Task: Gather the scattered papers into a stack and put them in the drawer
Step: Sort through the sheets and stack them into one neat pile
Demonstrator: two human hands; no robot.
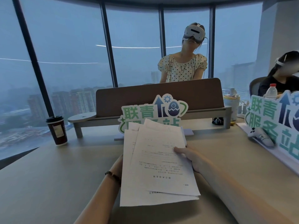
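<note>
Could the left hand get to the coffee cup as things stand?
Probably not right away: the left hand is under the papers, helping hold them. The desk toward the coffee cup looks unobstructed.

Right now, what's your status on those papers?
Both hands on papers: right hand pinching the edge, left hand mostly hidden behind. Sheets gathered, still uneven. No drawer in view.

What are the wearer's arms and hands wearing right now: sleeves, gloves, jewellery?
Both forearms are bare, with no sleeves or gloves in view. The left wrist carries a dark beaded bracelet. The right hand shows no ring or watch; the left hand is mostly hidden.
</note>
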